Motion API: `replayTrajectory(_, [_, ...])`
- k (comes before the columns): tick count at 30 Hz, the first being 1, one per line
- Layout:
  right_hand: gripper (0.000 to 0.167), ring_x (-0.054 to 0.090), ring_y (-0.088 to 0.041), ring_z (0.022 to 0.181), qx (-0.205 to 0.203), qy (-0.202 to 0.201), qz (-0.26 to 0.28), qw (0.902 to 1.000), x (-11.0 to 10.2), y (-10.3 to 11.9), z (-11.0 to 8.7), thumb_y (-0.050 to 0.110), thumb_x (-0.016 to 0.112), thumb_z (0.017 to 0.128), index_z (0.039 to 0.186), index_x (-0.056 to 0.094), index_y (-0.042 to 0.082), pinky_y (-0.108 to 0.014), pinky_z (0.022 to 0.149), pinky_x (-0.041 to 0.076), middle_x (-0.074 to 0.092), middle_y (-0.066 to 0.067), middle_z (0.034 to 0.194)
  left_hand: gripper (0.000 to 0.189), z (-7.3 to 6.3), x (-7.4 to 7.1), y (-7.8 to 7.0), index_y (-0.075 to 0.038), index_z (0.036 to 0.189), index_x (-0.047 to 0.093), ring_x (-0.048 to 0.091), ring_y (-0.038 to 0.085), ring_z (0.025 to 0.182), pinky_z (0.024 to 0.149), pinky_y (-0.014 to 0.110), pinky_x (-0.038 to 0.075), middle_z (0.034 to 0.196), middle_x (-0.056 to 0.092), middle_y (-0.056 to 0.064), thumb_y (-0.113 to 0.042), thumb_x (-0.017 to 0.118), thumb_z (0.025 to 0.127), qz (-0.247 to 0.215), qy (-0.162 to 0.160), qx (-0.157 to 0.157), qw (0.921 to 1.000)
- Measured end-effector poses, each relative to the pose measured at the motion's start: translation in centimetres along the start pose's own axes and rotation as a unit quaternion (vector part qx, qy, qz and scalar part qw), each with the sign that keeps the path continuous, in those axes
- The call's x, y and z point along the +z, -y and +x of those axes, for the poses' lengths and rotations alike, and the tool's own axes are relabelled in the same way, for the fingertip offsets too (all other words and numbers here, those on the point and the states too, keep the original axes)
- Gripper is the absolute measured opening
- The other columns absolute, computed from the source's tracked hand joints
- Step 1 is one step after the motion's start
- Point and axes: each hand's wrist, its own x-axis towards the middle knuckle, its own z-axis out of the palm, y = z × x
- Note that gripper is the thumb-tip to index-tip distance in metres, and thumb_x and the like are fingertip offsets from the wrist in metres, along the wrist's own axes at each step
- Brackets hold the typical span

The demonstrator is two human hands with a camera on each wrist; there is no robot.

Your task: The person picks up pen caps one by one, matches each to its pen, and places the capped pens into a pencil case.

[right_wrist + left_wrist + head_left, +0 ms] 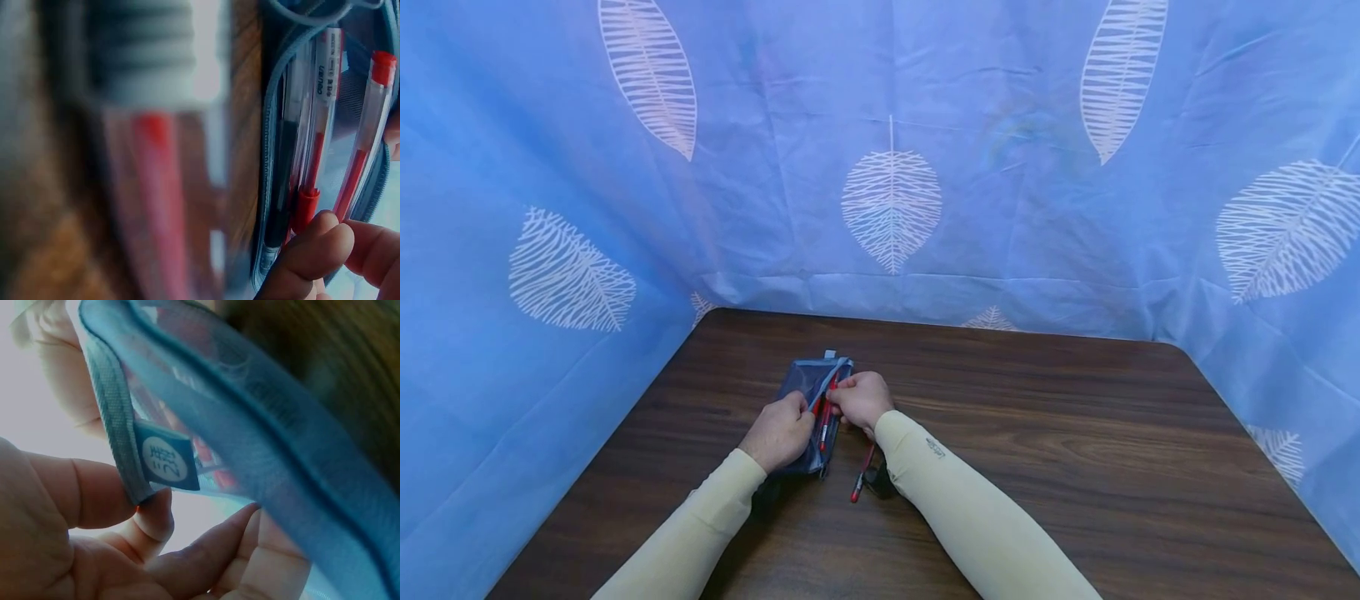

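Note:
A blue mesh zip pencil pouch (801, 379) lies unzipped on the table with several pens inside. My left hand (781, 433) pinches its zippered edge beside a small fabric tag (165, 456). At the opening, my right hand (862, 400) pinches a clear-barrelled red gel pen (369, 119) between thumb and fingertip. Another red gel pen (322, 112) and a dark pen (286, 169) lie next to it in the pouch. One more red pen (857, 486) sticks out below the right hand, blurred and close in the right wrist view; what supports it is hidden.
The dark wood-grain table (1037, 417) extends to the right of the hands. A blue curtain (760, 192) with white leaf prints hangs along its back and sides. A small black round object (880, 479) sits under the right wrist.

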Motion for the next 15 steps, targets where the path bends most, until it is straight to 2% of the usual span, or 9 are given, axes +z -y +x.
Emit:
replayTrajectory(10, [0.012,0.063,-0.013,0.055,-0.025,-0.011,-0.025,0.9993,0.74,0.09,0.39,0.012,0.072,0.09,0.097,0.068,0.004,-0.022,0.05,0.05,0.071,-0.007,0.071,0.017,0.05,-0.02,0.01,-0.011,0.104,0.055,0.057,0.021,0.071,0.057,0.031,0.049,0.086,0.058,0.009,-0.025,0.046,0.102,-0.009,0.008,0.005,0.9999])
replayTrajectory(15, [0.006,0.061,-0.012,0.052,-0.044,-0.008,-0.07,0.9966,0.83,0.01,0.41,0.01,0.075,0.086,0.089,0.072,0.007,-0.022,0.049,0.049,0.07,-0.002,0.07,0.016,0.02,-0.04,0.07,-0.011,0.102,0.055,0.056,0.021,0.071,0.057,0.032,0.048,0.085,0.058,0.009,-0.024,0.046,0.101,0.002,0.001,0.013,0.9999])
